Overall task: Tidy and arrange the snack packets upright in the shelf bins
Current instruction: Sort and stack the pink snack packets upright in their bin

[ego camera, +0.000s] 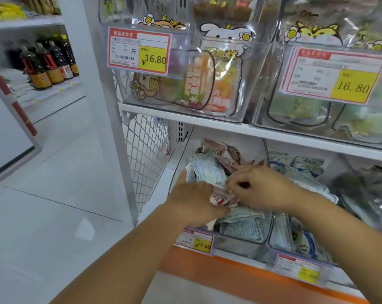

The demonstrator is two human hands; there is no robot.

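Note:
Both hands reach into the left clear bin [240, 239] on the lower shelf. My left hand [192, 201] and my right hand [260, 187] meet over the bin and together pinch a small red and white snack packet [218, 200]. Behind the hands, pale packets [207, 170] with printed backs stand leaning, with pink-brown packets [220, 149] further back. Flat packets [240, 224] lie at the bin's front, partly hidden by my left wrist.
A neighbouring bin [299, 235] on the right holds blue and white packets. The upper shelf [207, 118] carries clear bins [236, 115] with price tags [139, 50]. A yellow price tag [194, 240] hangs on the lower bin front. White wire mesh [146, 150] closes the shelf's left end.

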